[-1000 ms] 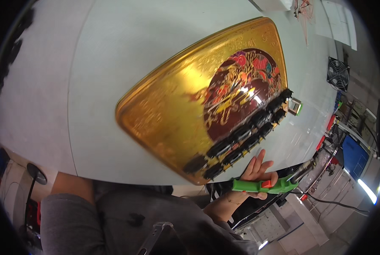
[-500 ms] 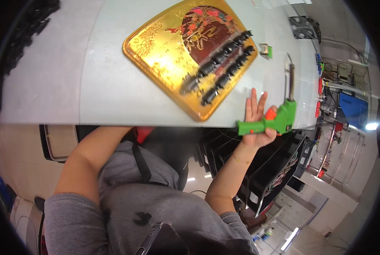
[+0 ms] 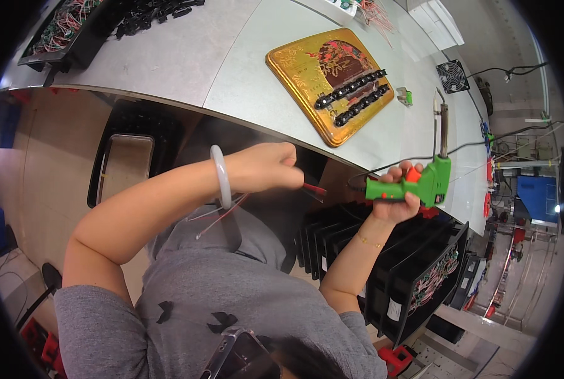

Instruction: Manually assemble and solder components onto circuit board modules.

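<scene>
Worktable (image 3: 247, 79): gold tin (image 3: 299, 71), fan (image 3: 452, 76) | left fingers (image 3: 287, 153) clenching wires (image 3: 315, 189) | right fingers (image 3: 394, 172) clasping soldering gun (image 3: 438, 179)

The bench (image 3: 181, 63) is pale, with a seam between a greyer left section and a whiter right one. Its front edge passes near the left-hand fingers (image 3: 293, 172) and the right-hand fingers (image 3: 396, 174). Beyond both, sideways between them, lies a flat gold tin (image 3: 304, 77). A small green-and-metal piece (image 3: 405, 96) lies farther in from the right-hand fingers; a black fan (image 3: 452, 76) stands beyond and right of them, at the bench's margin. Farthest from those fingers are red wires (image 3: 375, 14) and white boxes (image 3: 435, 28). Well left of the left-hand fingers sit scattered black pieces (image 3: 148, 19) and a black bin (image 3: 83, 50).
</scene>
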Action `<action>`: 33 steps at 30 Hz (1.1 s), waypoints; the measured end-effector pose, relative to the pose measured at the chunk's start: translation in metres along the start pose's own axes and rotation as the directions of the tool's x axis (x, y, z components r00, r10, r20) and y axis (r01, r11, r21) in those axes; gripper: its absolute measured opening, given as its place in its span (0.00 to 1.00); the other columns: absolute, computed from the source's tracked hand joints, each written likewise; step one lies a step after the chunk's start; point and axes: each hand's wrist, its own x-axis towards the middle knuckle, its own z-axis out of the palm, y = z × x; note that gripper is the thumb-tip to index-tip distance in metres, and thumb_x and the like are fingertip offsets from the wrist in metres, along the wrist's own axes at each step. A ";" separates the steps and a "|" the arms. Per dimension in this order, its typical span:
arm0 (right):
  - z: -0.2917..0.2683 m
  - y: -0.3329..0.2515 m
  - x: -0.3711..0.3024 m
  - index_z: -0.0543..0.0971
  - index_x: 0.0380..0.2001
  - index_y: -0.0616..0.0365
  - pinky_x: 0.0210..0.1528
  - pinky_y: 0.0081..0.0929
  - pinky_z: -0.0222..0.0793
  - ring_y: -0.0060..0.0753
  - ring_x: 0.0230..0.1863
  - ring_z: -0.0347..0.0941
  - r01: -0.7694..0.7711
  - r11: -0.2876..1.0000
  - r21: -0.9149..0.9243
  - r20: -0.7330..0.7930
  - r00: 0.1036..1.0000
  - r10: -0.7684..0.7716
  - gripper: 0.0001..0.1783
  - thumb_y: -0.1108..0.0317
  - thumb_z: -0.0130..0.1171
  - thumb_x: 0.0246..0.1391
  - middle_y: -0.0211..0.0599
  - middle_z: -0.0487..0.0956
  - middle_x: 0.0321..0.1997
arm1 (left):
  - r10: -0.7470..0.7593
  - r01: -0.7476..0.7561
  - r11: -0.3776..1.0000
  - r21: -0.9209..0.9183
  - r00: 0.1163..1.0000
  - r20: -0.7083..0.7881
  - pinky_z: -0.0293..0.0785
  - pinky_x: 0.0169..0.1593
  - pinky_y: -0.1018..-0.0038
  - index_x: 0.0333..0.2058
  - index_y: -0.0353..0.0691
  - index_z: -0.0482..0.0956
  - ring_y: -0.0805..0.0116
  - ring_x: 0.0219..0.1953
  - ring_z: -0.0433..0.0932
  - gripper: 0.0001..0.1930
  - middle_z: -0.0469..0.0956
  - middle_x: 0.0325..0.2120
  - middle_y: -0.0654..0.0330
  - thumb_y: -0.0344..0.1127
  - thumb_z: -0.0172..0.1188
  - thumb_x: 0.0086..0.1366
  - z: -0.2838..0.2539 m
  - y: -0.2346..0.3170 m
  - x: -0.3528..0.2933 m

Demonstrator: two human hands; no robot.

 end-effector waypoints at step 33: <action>0.093 0.062 -0.027 0.59 0.46 0.56 0.31 0.22 0.68 0.29 0.28 0.70 -0.004 0.670 -0.742 -0.305 0.892 -0.333 0.34 0.83 0.61 0.34 0.48 0.66 0.42 | 0.233 -0.163 0.826 -0.539 0.970 0.065 0.71 0.37 0.79 0.34 0.34 0.62 0.74 0.33 0.73 0.09 0.68 0.28 0.60 0.23 0.54 0.57 0.048 0.011 0.036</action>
